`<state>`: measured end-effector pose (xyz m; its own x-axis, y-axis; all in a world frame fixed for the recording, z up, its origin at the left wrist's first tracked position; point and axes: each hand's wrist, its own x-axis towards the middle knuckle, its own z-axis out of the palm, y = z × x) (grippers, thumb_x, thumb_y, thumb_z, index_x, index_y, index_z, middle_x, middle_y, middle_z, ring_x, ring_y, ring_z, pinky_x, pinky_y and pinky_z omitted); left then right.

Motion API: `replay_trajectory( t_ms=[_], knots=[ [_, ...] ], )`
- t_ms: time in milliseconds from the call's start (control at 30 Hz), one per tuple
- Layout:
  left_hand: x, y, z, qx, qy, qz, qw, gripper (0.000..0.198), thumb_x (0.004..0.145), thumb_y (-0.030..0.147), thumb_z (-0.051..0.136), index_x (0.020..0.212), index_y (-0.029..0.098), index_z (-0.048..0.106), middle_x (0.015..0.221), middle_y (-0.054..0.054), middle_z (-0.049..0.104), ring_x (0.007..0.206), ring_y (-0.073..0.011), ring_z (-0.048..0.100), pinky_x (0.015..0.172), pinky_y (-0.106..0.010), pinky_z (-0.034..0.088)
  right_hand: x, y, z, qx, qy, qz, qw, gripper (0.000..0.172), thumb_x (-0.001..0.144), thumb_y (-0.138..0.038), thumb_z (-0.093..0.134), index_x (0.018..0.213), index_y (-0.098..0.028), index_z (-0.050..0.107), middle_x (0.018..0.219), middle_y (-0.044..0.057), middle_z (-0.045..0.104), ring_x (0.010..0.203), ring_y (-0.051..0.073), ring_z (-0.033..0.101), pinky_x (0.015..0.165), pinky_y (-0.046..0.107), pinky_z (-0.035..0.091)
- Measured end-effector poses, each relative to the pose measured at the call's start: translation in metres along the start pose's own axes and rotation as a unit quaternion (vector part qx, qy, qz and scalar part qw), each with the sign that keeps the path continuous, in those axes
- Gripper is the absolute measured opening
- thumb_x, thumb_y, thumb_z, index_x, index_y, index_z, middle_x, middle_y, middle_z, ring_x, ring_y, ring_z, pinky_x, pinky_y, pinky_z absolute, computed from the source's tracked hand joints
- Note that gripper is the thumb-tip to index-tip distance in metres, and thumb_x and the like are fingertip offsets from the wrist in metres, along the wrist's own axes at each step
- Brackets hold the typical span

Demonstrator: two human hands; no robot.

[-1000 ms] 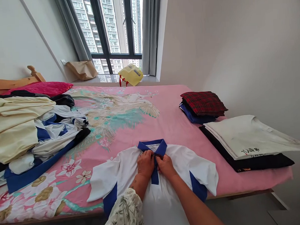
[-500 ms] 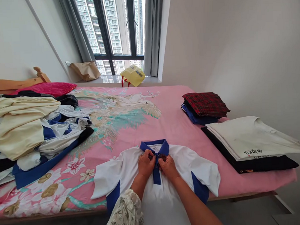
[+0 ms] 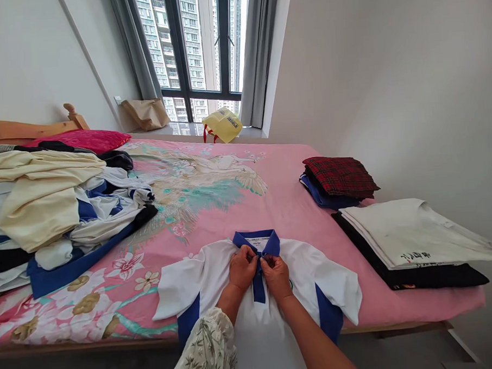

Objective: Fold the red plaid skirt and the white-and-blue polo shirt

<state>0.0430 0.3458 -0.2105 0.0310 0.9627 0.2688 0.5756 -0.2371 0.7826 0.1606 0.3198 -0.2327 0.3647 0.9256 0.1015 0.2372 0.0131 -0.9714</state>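
Shirt in white and blue lies spread over the near edge of the pink bed, between heaped clothes and folded garments, while the left hand and right hand pinch its placket just below the collar.

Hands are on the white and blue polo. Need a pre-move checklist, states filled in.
1. Left hand on the polo shirt: ok, fingers pinched near the top of the blue placket.
2. Right hand: ok, pinched just opposite.
3. Both sleeves spread out: ok.
4. Placket buttoned: cannot tell, fingers cover its top.
5. Bottom hem in view: not ok, the shirt runs out of frame.
6. Loose clothes pile and folded white garment apart from the shirt: ok.
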Motion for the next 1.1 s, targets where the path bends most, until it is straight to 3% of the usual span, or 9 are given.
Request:
replay_trajectory(
  t_ms=[167, 400, 533, 700, 833, 967, 1100],
  knots=[
    [0.001, -0.002, 0.000, -0.018, -0.010, -0.003, 1.000, 0.011, 0.072, 0.021, 0.055, 0.070, 0.022, 0.045, 0.066, 0.003, 0.058, 0.063, -0.0134, 0.054, 0.068, -0.026, 0.038, 0.004, 0.006, 0.003, 0.013, -0.004, 0.004, 1.000, 0.029, 0.071, -0.041, 0.058, 0.086, -0.017, 0.062, 0.082, 0.007, 0.069, 0.076, 0.019, 0.064, 0.075, 0.032, 0.050],
    [0.001, -0.003, 0.000, -0.050, -0.017, 0.002, 0.999, 0.011, 0.071, 0.019, 0.053, 0.068, 0.022, 0.043, 0.064, 0.004, 0.057, 0.058, -0.0121, 0.050, 0.064, -0.025, 0.038, 0.007, 0.001, 0.004, 0.028, -0.042, 0.016, 0.999, 0.028, 0.071, -0.040, 0.059, 0.087, -0.018, 0.064, 0.087, 0.007, 0.071, 0.082, 0.020, 0.065, 0.077, 0.031, 0.050],
    [0.001, -0.002, -0.001, -0.067, -0.016, 0.004, 0.998, 0.012, 0.070, 0.019, 0.053, 0.067, 0.022, 0.042, 0.064, 0.004, 0.055, 0.057, -0.0117, 0.049, 0.063, -0.024, 0.037, 0.004, -0.007, 0.000, 0.038, -0.061, 0.040, 0.997, 0.028, 0.072, -0.043, 0.059, 0.082, -0.018, 0.064, 0.075, 0.005, 0.069, 0.067, 0.018, 0.064, 0.060, 0.026, 0.051],
    [0.002, -0.002, -0.001, -0.089, -0.014, -0.003, 0.996, 0.011, 0.071, 0.019, 0.052, 0.066, 0.022, 0.042, 0.062, 0.005, 0.053, 0.056, -0.0110, 0.048, 0.061, -0.023, 0.037, 0.004, -0.014, -0.005, 0.048, -0.089, 0.090, 0.991, 0.034, 0.078, -0.050, 0.049, 0.068, -0.018, 0.054, 0.045, -0.004, 0.052, 0.032, 0.011, 0.044, 0.032, 0.023, 0.036],
    [0.003, -0.006, 0.000, -0.107, -0.024, -0.001, 0.994, 0.010, 0.071, 0.019, 0.052, 0.067, 0.022, 0.042, 0.063, 0.005, 0.053, 0.056, -0.0103, 0.047, 0.060, -0.023, 0.037, 0.008, -0.018, -0.007, 0.055, -0.119, 0.108, 0.986, 0.029, 0.073, -0.048, 0.054, 0.073, -0.018, 0.051, 0.045, -0.006, 0.049, 0.028, 0.009, 0.040, 0.028, 0.022, 0.032],
    [0.005, -0.011, 0.002, -0.124, -0.039, 0.005, 0.992, 0.011, 0.070, 0.018, 0.052, 0.068, 0.021, 0.042, 0.064, 0.006, 0.053, 0.056, -0.0096, 0.047, 0.060, -0.022, 0.037, 0.013, -0.019, -0.006, 0.045, -0.141, 0.107, 0.983, 0.027, 0.069, -0.044, 0.056, 0.077, -0.019, 0.051, 0.047, -0.007, 0.050, 0.031, 0.011, 0.043, 0.029, 0.022, 0.032],
    [0.005, -0.012, 0.001, -0.131, -0.050, 0.004, 0.990, 0.010, 0.069, 0.017, 0.052, 0.068, 0.021, 0.043, 0.062, 0.005, 0.053, 0.057, -0.0098, 0.047, 0.058, -0.022, 0.037, 0.015, -0.014, -0.004, 0.008, -0.131, 0.071, 0.989, 0.022, 0.068, -0.039, 0.056, 0.074, -0.018, 0.052, 0.051, -0.005, 0.054, 0.038, 0.011, 0.048, 0.038, 0.023, 0.038]
  ],
)
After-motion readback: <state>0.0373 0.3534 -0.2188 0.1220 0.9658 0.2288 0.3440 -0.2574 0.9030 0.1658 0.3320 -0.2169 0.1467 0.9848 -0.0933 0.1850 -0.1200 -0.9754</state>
